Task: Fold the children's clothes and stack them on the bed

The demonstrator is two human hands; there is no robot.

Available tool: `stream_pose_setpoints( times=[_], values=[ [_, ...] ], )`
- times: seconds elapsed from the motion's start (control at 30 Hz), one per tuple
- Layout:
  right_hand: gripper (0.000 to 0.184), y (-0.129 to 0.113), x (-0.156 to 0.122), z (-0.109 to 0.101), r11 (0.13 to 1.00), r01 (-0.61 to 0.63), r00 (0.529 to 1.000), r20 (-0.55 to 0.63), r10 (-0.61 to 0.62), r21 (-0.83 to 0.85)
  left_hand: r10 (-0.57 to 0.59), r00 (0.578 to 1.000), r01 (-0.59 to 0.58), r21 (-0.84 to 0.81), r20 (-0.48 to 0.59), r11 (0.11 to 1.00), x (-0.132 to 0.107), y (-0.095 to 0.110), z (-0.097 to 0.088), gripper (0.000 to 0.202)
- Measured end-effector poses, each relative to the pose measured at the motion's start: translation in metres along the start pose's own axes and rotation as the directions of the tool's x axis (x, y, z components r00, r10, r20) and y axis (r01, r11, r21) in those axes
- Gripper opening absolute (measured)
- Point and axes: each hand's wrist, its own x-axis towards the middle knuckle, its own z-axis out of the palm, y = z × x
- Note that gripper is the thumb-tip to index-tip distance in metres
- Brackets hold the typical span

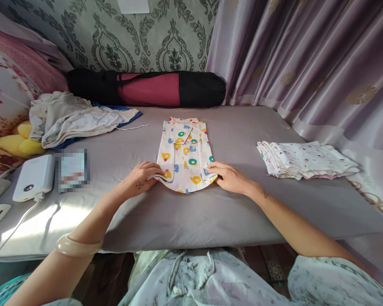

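Note:
A small white shirt [187, 163] with a colourful print lies on the grey sheet in front of me. Its sides and sleeves are folded inward, and its curved hem points toward me. At the hem's left corner, my left hand [142, 176] pinches the cloth between thumb and fingers. My right hand [231, 176] grips the right corner in the same way. Both corners are slightly lifted and curled, while the collar end lies flat at the far side. The fingertips under the cloth are partly hidden.
Folded printed clothes [306, 159] are stacked at the right. Crumpled clothes [79, 119] lie at the back left. Nearer are a white power bank [34, 176] with a cable and a blurred-out item [72, 170]. A black and red rolled bag [147, 89] rests against the wall; curtains [306, 55] hang right.

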Motion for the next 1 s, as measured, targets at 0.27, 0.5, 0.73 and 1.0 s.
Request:
stream_pose_setpoints(
  times=[0.27, 0.5, 0.73, 1.0],
  values=[
    [0.021, 0.016, 0.015, 0.004, 0.977, -0.125, 0.976, -0.156, 0.152, 0.170, -0.213, 0.962, 0.200, -0.090, -0.173, 0.976, 0.010, -0.013, 0.007, 0.044],
    [0.028, 0.026, 0.023, 0.014, 0.939, -0.325, 0.917, -0.205, 0.342, 0.112, -0.331, 0.921, 0.320, -0.082, -0.206, 0.944, 0.026, -0.024, 0.013, 0.047],
    [0.020, 0.019, 0.026, 0.018, 0.880, -0.460, 0.873, -0.243, 0.423, -0.121, -0.420, 0.876, 0.437, 0.023, -0.237, 0.899, 0.034, -0.032, 0.026, 0.042],
    [0.017, 0.009, 0.026, 0.012, 0.846, -0.493, 0.865, -0.217, 0.452, -0.202, -0.448, 0.864, 0.476, 0.084, -0.231, 0.875, 0.028, -0.028, 0.026, 0.041]
  ],
)
